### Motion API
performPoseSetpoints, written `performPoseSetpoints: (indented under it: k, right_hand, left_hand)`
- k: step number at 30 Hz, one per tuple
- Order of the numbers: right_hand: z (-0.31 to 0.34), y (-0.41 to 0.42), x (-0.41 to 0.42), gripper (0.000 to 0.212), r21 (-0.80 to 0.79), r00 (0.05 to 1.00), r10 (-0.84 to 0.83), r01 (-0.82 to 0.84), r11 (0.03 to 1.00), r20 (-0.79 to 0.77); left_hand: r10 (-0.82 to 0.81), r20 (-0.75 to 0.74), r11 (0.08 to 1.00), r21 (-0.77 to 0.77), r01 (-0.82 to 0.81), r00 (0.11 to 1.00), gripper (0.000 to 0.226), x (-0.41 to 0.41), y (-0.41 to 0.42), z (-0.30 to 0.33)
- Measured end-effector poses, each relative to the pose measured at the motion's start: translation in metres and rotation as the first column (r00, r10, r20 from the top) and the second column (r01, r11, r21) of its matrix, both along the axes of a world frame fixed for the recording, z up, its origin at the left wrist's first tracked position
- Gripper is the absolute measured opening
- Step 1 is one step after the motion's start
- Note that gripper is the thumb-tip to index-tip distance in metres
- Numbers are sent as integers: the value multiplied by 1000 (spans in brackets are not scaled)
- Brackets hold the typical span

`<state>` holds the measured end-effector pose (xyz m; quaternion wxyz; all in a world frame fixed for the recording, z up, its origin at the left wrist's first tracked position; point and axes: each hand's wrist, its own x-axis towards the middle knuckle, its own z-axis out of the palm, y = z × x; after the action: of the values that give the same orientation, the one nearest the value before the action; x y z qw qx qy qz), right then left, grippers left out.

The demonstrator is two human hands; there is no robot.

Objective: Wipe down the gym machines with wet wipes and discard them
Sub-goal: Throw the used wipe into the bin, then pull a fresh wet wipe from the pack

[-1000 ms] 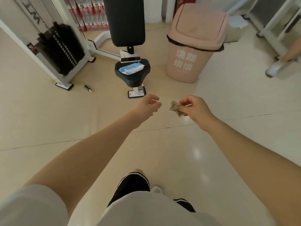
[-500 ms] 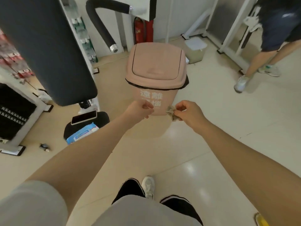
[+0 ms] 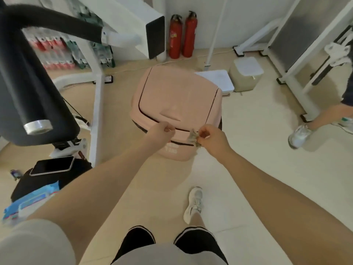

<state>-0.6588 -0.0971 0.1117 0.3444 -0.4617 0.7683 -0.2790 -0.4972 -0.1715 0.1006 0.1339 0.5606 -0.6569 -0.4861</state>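
The right hand (image 3: 212, 137) fingers pinch a crumpled wipe (image 3: 193, 138). The left hand (image 3: 161, 133) is curled, holding nothing. The bin (image 3: 177, 104) lid lies just beyond both.

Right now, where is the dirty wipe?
In the head view, the crumpled used wipe is pinched in the right hand, right of centre, just in front of the pink swing-lid trash bin.

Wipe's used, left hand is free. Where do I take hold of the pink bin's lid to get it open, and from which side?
Press the swing flap of the pink bin from above, near its front edge just beyond the left hand. The dark seam outlines a hinged panel, so it likely tips inward. The right hand then drops the wipe in.
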Motion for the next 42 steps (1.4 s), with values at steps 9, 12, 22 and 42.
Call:
performPoseSetpoints:
  k: [9, 12, 22, 42]
  right_hand:
    - [-75, -127, -108, 8, 87, 954, 217, -203, 975, -208]
    - [-112, -148, -123, 10, 135, 921, 285, -257, 957, -267]
    - [-173, -198, -103, 30, 390, 733, 647, -543, 744, -213]
    - [-61, -187, -37, 33, 340, 425, 889, -821, 458, -172]
  left_hand:
    - [-180, 311, 976, 176, 130, 933, 62, -119, -115, -81]
    - [-328, 612, 923, 43, 383, 720, 73, -141, -145, -112]
    - [-448, 772, 776, 86, 625, 451, 83, -134, -187, -159]
    - [-113, 625, 993, 98, 66, 772, 71, 4, -102, -70]
